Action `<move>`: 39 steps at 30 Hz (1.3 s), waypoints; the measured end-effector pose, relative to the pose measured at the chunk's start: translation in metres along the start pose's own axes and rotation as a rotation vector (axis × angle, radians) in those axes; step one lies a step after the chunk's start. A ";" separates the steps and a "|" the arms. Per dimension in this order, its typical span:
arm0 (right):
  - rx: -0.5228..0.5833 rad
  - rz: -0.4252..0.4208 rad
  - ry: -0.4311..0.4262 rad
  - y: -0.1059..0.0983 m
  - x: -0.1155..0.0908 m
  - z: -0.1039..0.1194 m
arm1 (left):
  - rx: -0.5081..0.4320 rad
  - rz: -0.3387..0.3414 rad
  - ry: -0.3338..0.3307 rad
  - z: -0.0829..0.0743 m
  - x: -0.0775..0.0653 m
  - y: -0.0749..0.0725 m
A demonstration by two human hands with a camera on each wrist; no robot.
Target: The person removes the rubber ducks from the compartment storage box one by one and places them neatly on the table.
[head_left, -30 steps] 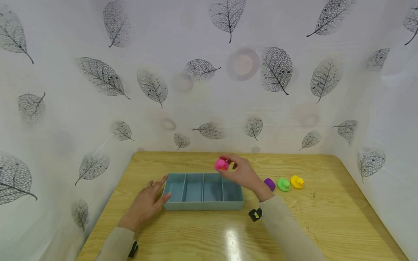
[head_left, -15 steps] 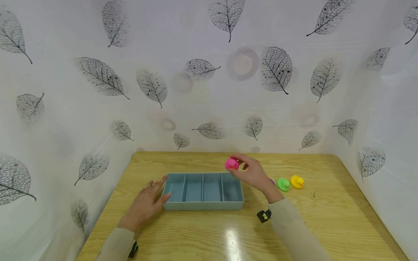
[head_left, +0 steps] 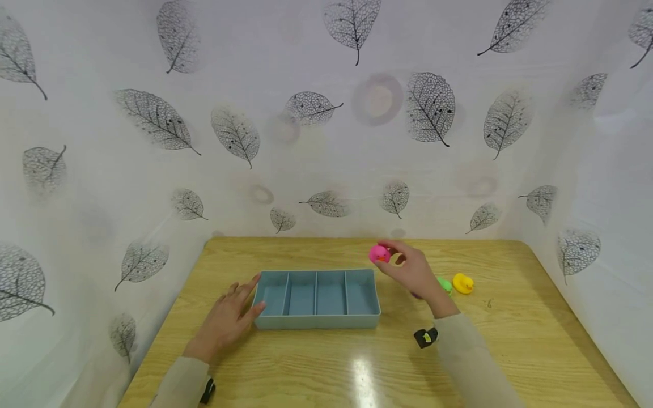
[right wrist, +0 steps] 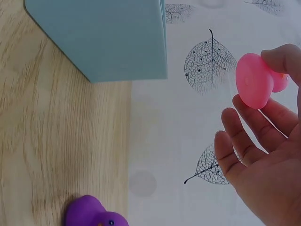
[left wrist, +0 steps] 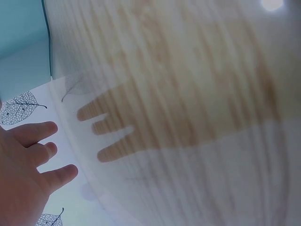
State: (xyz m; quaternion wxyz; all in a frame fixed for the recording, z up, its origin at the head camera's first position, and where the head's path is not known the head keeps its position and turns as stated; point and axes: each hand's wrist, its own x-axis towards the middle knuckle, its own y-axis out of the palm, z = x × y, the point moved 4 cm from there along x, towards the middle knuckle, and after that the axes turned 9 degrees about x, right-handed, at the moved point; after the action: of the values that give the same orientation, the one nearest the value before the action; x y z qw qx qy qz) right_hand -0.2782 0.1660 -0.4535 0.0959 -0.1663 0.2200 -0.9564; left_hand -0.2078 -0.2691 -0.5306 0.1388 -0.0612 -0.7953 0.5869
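In the head view a blue-grey divided box (head_left: 316,322) lies on the table. My left hand (head_left: 224,323) rests at its left end, fingers extended, with fingertips touching the rim; in the left wrist view the left hand (left wrist: 28,165) shows spread fingers. Up beyond the box's right back corner, my right hand (head_left: 410,272) pinches a pink rubber duck (head_left: 379,254) between thumb and fingers. Seen from the right wrist, the pink duck (right wrist: 254,81) is held clear of the table. All of the box's compartments look bare inside.
Right of the box sit a yellow duck (head_left: 463,283) and a green duck (head_left: 445,285), the latter partly behind the right wrist. A purple duck (right wrist: 89,214) shows in the right wrist view, mostly hidden in the head view. A leaf-print curtain (head_left: 326,153) encloses the table.
My right hand has carried the pink duck rightward, from above the box to beyond its right end. The forearm now covers most of the purple duck. The left hand stays put.
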 end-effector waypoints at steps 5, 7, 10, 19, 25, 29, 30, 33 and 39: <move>-0.027 -0.029 -0.001 -0.012 -0.003 -0.005 | -0.002 -0.004 0.003 0.000 0.000 0.000; -0.039 -0.040 0.004 -0.017 -0.005 -0.009 | -0.003 -0.004 0.003 0.000 0.000 0.000; -0.047 -0.058 0.010 -0.025 -0.008 -0.013 | -0.001 -0.003 0.002 -0.001 0.000 -0.001; -0.064 -0.077 0.077 -0.046 -0.021 -0.023 | 0.008 -0.008 0.006 0.000 0.001 -0.001; -0.105 -0.101 0.086 -0.062 -0.031 -0.030 | 0.049 -0.014 0.013 0.000 0.001 0.000; -0.129 -0.118 0.091 -0.074 -0.039 -0.035 | 0.063 -0.017 0.013 0.000 0.001 -0.001; -0.135 -0.125 0.096 -0.077 -0.040 -0.036 | 0.064 -0.017 0.013 0.000 0.001 -0.001; -0.146 -0.153 0.100 -0.086 -0.045 -0.040 | 0.067 -0.019 0.013 -0.001 0.001 -0.002; -0.157 -0.194 0.097 -0.104 -0.053 -0.049 | 0.072 -0.011 0.010 -0.001 0.001 -0.002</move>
State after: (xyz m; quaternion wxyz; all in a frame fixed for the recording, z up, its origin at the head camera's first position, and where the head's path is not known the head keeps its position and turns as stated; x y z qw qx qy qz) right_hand -0.2582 0.2904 -0.4631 -0.0212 -0.1474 0.2812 -0.9480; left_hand -0.2083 -0.2686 -0.5278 0.1483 -0.0545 -0.7733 0.6140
